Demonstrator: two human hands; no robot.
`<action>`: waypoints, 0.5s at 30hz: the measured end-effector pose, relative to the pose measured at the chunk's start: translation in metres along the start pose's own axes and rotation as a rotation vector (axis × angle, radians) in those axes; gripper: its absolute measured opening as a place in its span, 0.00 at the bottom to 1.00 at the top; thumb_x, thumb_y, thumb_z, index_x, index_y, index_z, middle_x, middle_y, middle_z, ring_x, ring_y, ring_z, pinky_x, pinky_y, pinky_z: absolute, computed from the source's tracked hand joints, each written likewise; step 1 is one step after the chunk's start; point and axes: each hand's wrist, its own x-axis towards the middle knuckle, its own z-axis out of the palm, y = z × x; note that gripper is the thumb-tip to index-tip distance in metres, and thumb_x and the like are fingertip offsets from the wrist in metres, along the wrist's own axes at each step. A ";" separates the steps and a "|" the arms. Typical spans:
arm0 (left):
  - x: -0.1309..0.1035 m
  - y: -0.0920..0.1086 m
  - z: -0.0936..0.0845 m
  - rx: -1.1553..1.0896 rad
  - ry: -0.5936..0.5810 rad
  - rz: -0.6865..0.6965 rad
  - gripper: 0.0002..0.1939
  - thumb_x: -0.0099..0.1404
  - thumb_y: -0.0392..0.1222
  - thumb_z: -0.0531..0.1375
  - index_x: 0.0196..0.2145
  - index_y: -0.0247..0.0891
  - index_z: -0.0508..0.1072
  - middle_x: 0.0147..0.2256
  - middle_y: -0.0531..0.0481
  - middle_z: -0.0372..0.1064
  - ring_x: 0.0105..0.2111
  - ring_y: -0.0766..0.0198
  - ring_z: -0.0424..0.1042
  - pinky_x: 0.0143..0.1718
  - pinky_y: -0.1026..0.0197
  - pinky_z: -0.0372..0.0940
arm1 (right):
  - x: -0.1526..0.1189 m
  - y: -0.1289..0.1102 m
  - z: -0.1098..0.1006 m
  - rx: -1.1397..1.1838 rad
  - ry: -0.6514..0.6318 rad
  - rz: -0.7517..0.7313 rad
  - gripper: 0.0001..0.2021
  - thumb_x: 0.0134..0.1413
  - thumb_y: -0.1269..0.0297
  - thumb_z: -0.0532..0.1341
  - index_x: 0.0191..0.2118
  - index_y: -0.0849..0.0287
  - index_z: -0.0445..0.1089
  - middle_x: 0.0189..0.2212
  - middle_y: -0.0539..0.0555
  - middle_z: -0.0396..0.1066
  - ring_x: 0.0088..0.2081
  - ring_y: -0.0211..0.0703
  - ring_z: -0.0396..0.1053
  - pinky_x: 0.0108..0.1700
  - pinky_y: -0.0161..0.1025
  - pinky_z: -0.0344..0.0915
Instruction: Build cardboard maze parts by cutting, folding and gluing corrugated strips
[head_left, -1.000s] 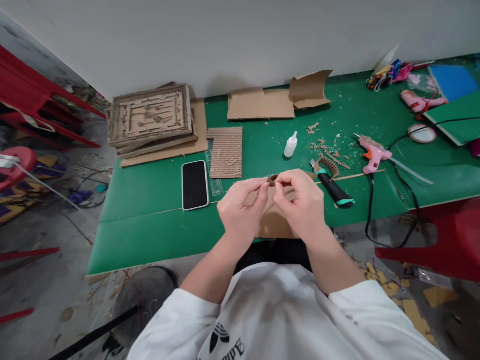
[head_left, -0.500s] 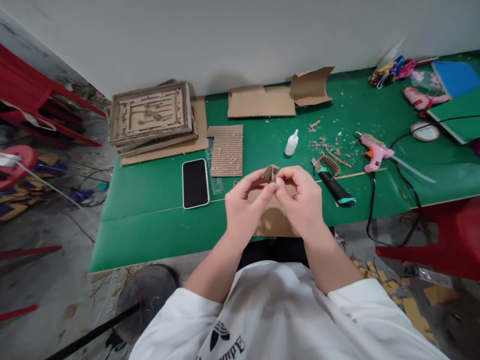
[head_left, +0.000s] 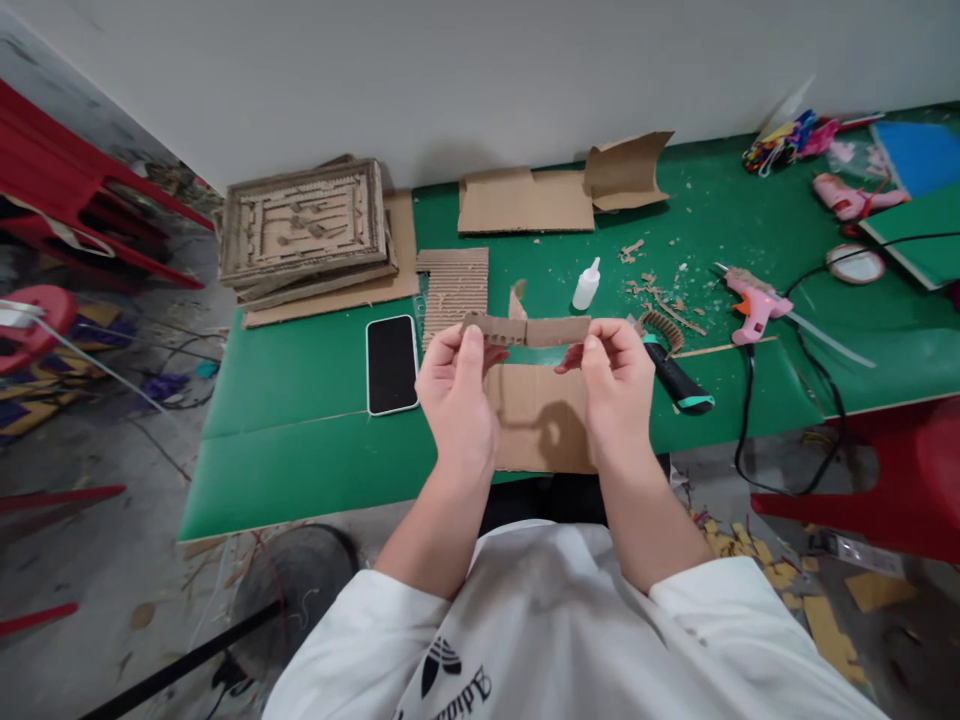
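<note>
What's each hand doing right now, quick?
Left hand: closed, pinching the left end of a narrow brown cardboard strip.
Right hand: closed, pinching the strip's right end.

The table [head_left: 285, 450] was green, with a thin straight line along its surface. On its left part lay a phone [head_left: 391, 365] with a pale border. A small white bottle [head_left: 585, 289] stood upright farther back, and cardboard scraps [head_left: 664, 304] were scattered near it. A pink glue gun [head_left: 759, 308] lay to the right, and one flat cardboard piece [head_left: 536, 405] lay near the front edge
</note>
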 end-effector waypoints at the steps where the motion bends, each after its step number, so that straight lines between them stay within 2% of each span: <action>1: 0.001 0.001 -0.001 -0.012 0.000 -0.003 0.12 0.55 0.48 0.66 0.29 0.38 0.70 0.26 0.57 0.69 0.25 0.71 0.71 0.31 0.65 0.69 | 0.001 0.002 0.000 0.024 0.014 0.007 0.02 0.51 0.65 0.56 0.30 0.55 0.63 0.21 0.44 0.64 0.22 0.32 0.64 0.26 0.32 0.67; 10: 0.010 0.015 -0.008 -0.033 -0.005 -0.075 0.16 0.55 0.51 0.65 0.29 0.40 0.65 0.25 0.57 0.69 0.23 0.69 0.73 0.24 0.68 0.66 | 0.014 0.013 -0.006 0.161 0.123 0.066 0.02 0.51 0.64 0.56 0.30 0.55 0.62 0.19 0.42 0.63 0.21 0.30 0.63 0.25 0.31 0.66; 15: 0.019 0.020 -0.017 -0.056 0.070 -0.069 0.17 0.53 0.52 0.66 0.30 0.40 0.64 0.23 0.59 0.66 0.23 0.68 0.73 0.23 0.68 0.66 | 0.023 0.014 -0.017 0.186 0.233 0.037 0.03 0.50 0.64 0.56 0.30 0.55 0.61 0.19 0.42 0.62 0.20 0.30 0.63 0.23 0.30 0.66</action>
